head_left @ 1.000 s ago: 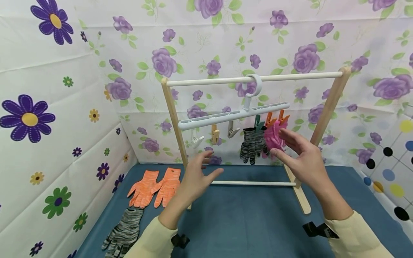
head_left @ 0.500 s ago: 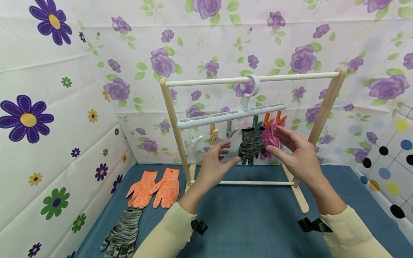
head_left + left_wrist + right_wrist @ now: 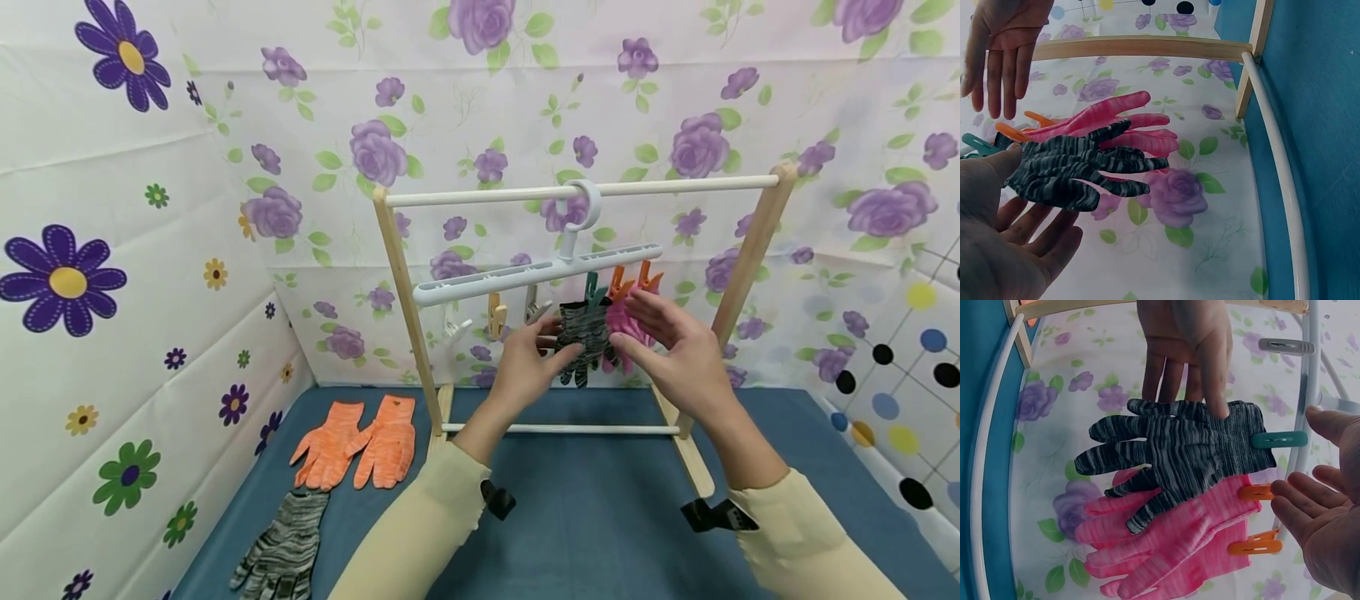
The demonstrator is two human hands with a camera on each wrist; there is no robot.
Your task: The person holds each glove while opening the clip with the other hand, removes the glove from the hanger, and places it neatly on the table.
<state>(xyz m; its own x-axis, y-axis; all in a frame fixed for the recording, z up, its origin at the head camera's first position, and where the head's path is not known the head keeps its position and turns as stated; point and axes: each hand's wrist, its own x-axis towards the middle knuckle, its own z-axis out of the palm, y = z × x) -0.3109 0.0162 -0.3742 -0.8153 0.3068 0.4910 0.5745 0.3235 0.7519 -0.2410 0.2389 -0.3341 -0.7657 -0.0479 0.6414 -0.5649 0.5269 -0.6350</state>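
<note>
A black-and-grey striped glove point(image 3: 1191, 444) hangs by a green clothespin point(image 3: 1279, 439) from a pale grey hanger point(image 3: 536, 273). My left hand point(image 3: 527, 364) is at its left edge, thumb over the front and loosely spread fingers reaching behind, as the right wrist view shows. Right beside it, pink gloves point(image 3: 1166, 544) hang from two orange clothespins point(image 3: 1255, 547). Close in front of the pink gloves, my right hand point(image 3: 678, 354) is held with extended fingers and thumb apart, nothing in its grasp.
The hanger hooks over the top bar of a wooden rack point(image 3: 742, 258). White, yellow and grey clothespins point(image 3: 497, 317) hang on its left half. Two orange gloves point(image 3: 384, 442) and a striped glove point(image 3: 283, 546) lie on the blue cloth point(image 3: 570, 517) at left.
My left hand has moved right and up, from below the free clothespins to the hanging striped glove. My right hand has shifted slightly left, staying by the pink gloves.
</note>
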